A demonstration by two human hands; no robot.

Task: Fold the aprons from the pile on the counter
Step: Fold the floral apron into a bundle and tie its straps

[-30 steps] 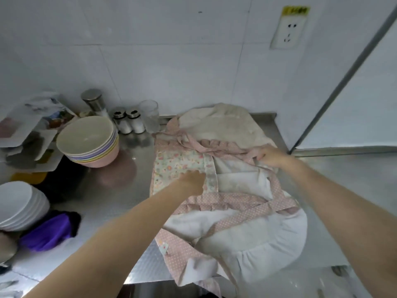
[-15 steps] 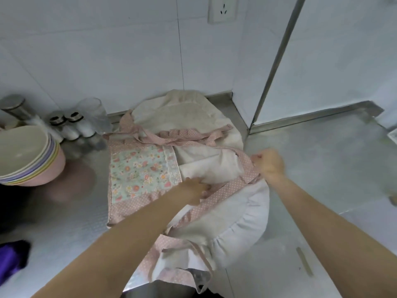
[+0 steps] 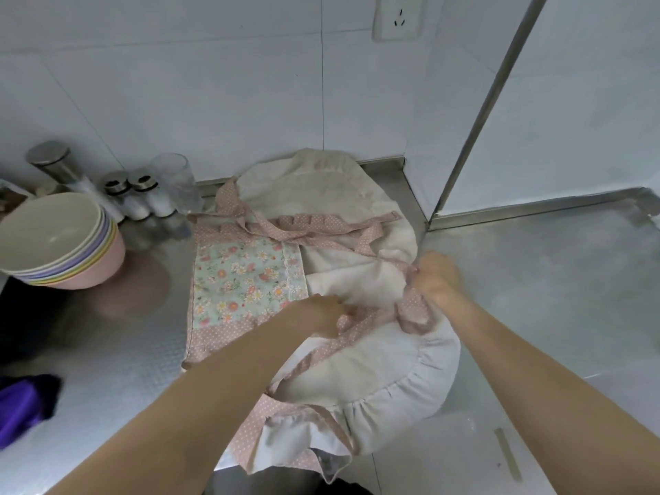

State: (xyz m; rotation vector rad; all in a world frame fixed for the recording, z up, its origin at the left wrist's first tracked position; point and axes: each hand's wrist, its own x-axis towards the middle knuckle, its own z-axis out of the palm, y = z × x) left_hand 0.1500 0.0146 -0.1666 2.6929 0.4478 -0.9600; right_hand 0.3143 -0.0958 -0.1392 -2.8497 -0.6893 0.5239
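A pile of cream aprons with pink dotted trim [image 3: 357,373] lies on the steel counter [image 3: 118,373], one with a floral panel [image 3: 243,280] on the left. The lowest frilled edge hangs over the counter's front edge. My left hand [image 3: 318,314] grips the pink dotted band in the middle of the pile. My right hand [image 3: 437,278] pinches the bunched pink trim at the pile's right side, next to the counter's corner.
A stack of pastel bowls [image 3: 60,244] stands at the left, with shakers [image 3: 143,194] and a glass [image 3: 175,184] behind against the tiled wall. A purple cloth [image 3: 25,405] lies at the lower left. A steel surface [image 3: 557,280] runs to the right.
The view swung right. My right hand came down from the upper ties to the right-side trim and gathered it. My left hand stayed on the middle band.
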